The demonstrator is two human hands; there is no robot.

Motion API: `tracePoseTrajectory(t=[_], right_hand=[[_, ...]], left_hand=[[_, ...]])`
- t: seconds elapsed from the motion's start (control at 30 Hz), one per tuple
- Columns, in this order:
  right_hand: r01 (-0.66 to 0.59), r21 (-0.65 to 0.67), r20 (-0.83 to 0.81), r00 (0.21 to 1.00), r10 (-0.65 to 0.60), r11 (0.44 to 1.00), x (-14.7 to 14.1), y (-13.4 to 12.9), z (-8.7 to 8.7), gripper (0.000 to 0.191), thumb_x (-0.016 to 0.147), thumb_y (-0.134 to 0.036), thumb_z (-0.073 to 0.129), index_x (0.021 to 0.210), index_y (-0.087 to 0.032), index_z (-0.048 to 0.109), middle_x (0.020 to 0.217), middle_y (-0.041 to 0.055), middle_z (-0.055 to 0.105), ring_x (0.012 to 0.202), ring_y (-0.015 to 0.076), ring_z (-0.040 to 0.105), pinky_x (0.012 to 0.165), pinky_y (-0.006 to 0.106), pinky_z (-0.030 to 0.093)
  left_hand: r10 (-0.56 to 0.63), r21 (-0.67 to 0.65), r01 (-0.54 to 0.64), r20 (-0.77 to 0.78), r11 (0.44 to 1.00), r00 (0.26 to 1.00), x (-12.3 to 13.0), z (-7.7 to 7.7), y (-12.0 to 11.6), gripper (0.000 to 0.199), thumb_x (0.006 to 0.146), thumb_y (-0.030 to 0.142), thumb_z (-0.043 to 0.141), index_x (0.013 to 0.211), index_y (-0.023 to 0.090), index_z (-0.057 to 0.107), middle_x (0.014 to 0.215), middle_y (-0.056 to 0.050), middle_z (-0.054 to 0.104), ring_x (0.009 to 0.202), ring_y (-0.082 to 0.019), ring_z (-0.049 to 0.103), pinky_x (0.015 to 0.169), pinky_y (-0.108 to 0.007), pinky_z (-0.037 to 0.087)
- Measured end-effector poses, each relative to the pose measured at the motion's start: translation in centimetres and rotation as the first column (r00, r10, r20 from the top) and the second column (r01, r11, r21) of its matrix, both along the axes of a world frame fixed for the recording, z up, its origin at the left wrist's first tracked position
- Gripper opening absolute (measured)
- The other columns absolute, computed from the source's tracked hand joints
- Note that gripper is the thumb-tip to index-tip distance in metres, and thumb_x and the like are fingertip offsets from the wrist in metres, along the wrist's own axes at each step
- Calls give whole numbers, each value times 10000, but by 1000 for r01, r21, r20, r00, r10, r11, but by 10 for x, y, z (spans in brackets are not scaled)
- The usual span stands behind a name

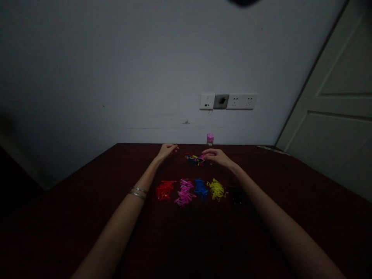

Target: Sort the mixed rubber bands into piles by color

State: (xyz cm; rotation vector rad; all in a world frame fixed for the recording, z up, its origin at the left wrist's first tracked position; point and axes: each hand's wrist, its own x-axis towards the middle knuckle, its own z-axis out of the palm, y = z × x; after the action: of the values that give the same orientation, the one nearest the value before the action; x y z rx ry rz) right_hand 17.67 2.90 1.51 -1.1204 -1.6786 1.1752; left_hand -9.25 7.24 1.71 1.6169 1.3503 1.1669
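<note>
Mixed-colour small bands lie in a pile (195, 159) toward the back of the dark table. My right hand (216, 157) is at the pile's right edge, its fingers bent around something I cannot make out. To the left of the pile my left hand (168, 150) rests near the table, fingers curled together; what they hold, if anything, is too small to tell. Nearer to me lie separate piles in a row: red (165, 190), pink (185, 192), blue (200, 188), yellow (217, 190) and black (236, 195), the last partly beside my right forearm.
A clear container with a pink top (210, 138) stands behind my right hand near the wall. The dark red table (186, 240) meets a pale wall with sockets (240, 102). A white door (340, 100) is at the right.
</note>
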Motion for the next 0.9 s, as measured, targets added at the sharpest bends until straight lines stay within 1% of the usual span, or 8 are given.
tracePoseTrajectory(t=[0.17,0.3,0.37,0.43,0.57,0.7,0.8,0.9], right_hand=[[-252,-5,116,961,251,968,-31,-16,4,334,630,-242,632,947,-136,620,773,54,656,629,124,561,476,208,404],[-463,-72,204,860,468,883,-55,-30,-1,316,630,-202,614,936,-129,639,753,47,656,616,108,560,507,204,400],[-528,-97,236,811,535,844,-63,-34,-5,305,618,-166,613,918,-123,652,744,41,658,619,102,563,554,213,419],[-556,-112,263,783,564,824,-67,-36,-9,297,610,-146,611,900,-118,665,737,39,660,638,109,574,591,224,434],[-552,-134,288,774,565,823,-67,-36,-10,284,605,-157,627,881,-118,678,729,43,667,643,119,583,584,228,439],[-514,-119,271,806,526,849,-60,-34,-3,289,603,-195,648,882,-128,677,743,51,669,643,121,579,567,226,433],[-417,-66,267,868,419,907,-42,-24,0,293,615,-256,652,877,-127,674,755,64,662,613,120,558,503,216,410],[-232,-11,228,947,228,973,-10,-6,-7,289,625,-311,645,850,-132,671,746,60,648,580,113,535,469,212,397]], left_hand=[[-55,-26,54,-68,998,996,2,-11,0,353,735,416,521,792,93,652,604,-8,543,389,-32,332,370,-170,205],[-105,-53,100,-116,994,988,5,-17,1,344,735,401,524,787,89,656,577,-1,536,380,-33,330,371,-175,210],[-112,-64,104,-135,993,985,6,-19,2,320,731,377,528,767,87,659,556,3,534,378,-31,326,379,-175,219],[-111,-67,101,-163,993,980,7,-21,2,290,723,346,536,742,86,663,543,5,532,381,-31,326,384,-176,224],[-98,-78,84,-198,993,975,9,-21,-1,253,705,301,544,732,84,672,549,4,539,393,-36,347,387,-176,239],[-119,-102,103,-169,989,978,11,-24,-3,251,690,290,550,745,79,676,504,13,521,397,-46,355,394,-176,258],[-128,-82,115,-189,990,974,13,-30,-1,243,668,286,570,742,81,678,477,19,510,419,-59,383,414,-178,289],[-129,-12,131,-288,991,949,16,-34,2,222,650,269,586,735,90,687,567,-9,586,513,-85,476,496,-189,368]])
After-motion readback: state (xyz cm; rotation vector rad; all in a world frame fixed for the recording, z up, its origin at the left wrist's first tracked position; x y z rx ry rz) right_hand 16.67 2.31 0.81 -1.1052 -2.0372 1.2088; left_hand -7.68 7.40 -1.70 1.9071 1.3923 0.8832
